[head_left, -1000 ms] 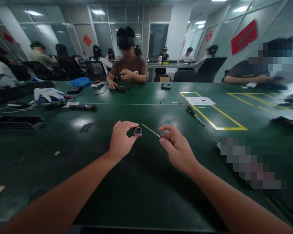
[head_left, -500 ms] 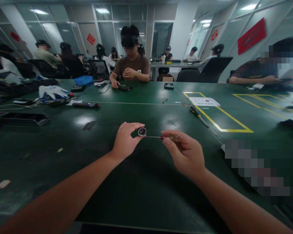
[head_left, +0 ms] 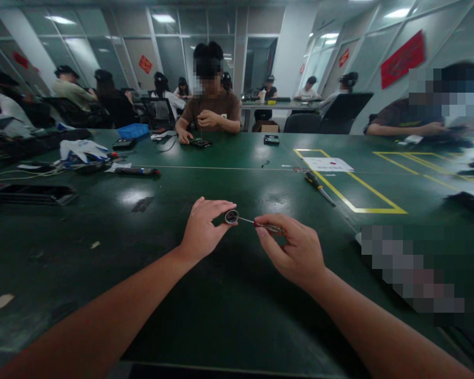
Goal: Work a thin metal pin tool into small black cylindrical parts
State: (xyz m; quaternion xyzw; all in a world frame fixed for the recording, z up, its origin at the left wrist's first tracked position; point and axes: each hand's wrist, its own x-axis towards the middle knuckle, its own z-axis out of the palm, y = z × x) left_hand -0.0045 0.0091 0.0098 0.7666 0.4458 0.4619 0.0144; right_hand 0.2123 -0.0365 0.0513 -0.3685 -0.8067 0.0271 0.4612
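Observation:
My left hand (head_left: 202,227) pinches a small round part (head_left: 231,216) with a pale metal rim and a dark hollow inside, held between thumb and fingers above the green table. What kind of part it is I cannot make out. In my right hand (head_left: 296,247) is a small screwdriver (head_left: 270,228) with a clear handle and a red collar. Its thin shaft points left, and the tip reaches the rim or opening of the round part; whether it goes inside is too small to tell.
On the green table (head_left: 174,316) lie a larger yellow-and-black screwdriver (head_left: 319,188), a white sheet (head_left: 327,164) and yellow tape marks (head_left: 379,211). White gloves (head_left: 82,151), a pen-like tool (head_left: 137,171) and a black tray-like piece (head_left: 31,193) are to the left. A co-worker (head_left: 209,108) sits opposite.
My right hand has moved slightly left, and the screwdriver now slants, its tip raised from below the round part to its edge. The round part has turned slightly.

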